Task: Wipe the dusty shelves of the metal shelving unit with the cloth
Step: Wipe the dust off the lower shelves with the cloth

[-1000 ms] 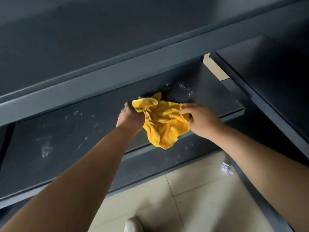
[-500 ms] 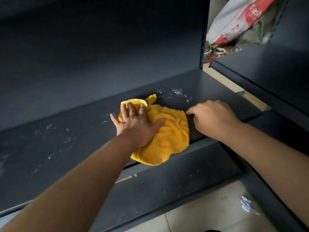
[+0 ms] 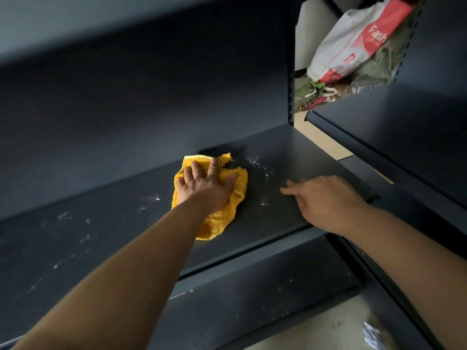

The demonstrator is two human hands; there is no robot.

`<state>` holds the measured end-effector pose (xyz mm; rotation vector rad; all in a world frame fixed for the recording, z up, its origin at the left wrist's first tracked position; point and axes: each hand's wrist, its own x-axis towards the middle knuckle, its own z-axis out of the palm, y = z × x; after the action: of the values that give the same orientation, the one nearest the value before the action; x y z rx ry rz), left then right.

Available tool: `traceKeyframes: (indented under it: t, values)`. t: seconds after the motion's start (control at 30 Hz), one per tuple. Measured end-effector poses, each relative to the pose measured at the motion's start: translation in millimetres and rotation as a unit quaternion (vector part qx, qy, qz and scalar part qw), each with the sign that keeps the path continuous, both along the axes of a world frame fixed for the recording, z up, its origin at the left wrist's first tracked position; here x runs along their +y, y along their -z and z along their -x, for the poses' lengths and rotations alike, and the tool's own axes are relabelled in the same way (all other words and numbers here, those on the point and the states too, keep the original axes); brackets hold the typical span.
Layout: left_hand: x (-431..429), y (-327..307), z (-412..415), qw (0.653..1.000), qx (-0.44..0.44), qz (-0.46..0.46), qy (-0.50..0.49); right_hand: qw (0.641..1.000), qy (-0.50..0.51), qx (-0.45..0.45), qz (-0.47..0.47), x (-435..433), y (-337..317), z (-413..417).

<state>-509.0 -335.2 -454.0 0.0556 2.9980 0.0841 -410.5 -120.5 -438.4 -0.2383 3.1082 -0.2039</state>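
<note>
Nearest me, both forearms run in from the bottom edge, cut off below the elbows. Below the right arm a blurred patch of pale floor shows, with a crumpled white scrap I cannot identify. Under both wrists lies a lower shelf, speckled with dust. Above it, my left hand lies flat, palm down and fingers spread wide, pressing on the yellow cloth; the cloth's middle is hidden under the palm, and its near end trails back beneath the wrist toward the shelf's front edge. My right hand rests well to the right of the cloth, apart from it, fingers loosely extended with the forefinger pointing left on the dusty shelf, gripping nothing. White specks lie between the two hands and off to the left of the left arm. Beyond the right hand, past the upright, a white-and-red plastic bag sits among clutter too jumbled to name.
</note>
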Motion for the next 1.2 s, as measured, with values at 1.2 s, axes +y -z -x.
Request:
traceKeyframes:
  t: [1.2]
  values:
    - [83, 2, 28, 0.996, 0.043, -0.034, 0.069, 0.975, 0.082, 0.168, 0.122, 62, 16, -59]
